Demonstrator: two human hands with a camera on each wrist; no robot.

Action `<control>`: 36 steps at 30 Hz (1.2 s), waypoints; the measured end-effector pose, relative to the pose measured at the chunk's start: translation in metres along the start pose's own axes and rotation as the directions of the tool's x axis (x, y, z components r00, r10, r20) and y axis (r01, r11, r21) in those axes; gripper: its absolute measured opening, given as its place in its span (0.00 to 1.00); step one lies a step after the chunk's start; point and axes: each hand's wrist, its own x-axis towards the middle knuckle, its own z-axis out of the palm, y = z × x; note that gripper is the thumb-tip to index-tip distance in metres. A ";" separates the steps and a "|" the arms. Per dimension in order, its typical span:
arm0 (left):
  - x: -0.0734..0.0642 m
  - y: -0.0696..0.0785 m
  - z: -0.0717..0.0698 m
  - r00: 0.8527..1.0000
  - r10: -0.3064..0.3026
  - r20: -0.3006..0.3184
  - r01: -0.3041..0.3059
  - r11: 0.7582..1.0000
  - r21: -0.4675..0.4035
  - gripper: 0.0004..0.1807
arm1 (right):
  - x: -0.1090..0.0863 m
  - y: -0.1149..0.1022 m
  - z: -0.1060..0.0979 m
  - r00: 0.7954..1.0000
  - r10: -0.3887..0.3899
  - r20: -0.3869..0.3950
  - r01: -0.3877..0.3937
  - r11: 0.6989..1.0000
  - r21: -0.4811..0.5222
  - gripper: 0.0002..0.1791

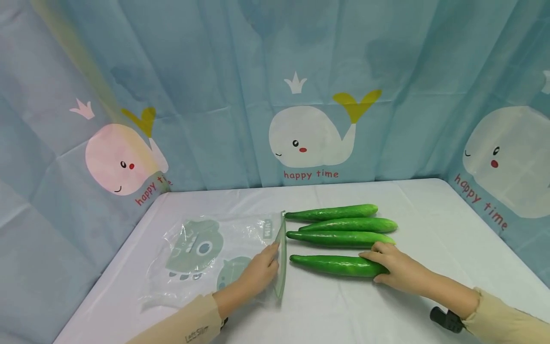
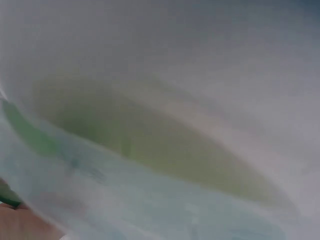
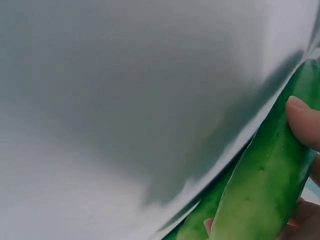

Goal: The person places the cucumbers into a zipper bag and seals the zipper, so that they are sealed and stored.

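Observation:
A clear zip bag point(image 1: 193, 282) printed with pale green cartoon monsters lies flat on the table, its green-edged mouth facing right. At that mouth my left hand point(image 1: 258, 273) pinches the bag's edge. My right hand point(image 1: 401, 268) grips the thick end of the nearest cucumber point(image 1: 331, 265), whose thin tip points at the bag. In the right wrist view, the thumb point(image 3: 304, 122) lies across this green cucumber point(image 3: 265, 180). Blurred bag film point(image 2: 150, 200) fills much of the left wrist view, which shows only a little of the hand.
Beyond the held cucumber lie three more: a far one point(image 1: 333, 212), a middle one point(image 1: 356, 224) and a nearer one point(image 1: 335, 238), side by side. All rest on a white-covered table point(image 1: 429, 220). A blue curtain point(image 1: 215, 143) with whales hangs behind it.

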 end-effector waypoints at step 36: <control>-0.013 0.002 -0.018 0.998 -0.015 0.059 0.019 0.997 -0.072 0.40 | 0.050 -0.044 0.012 0.994 -0.024 0.103 0.014 0.995 0.098 0.33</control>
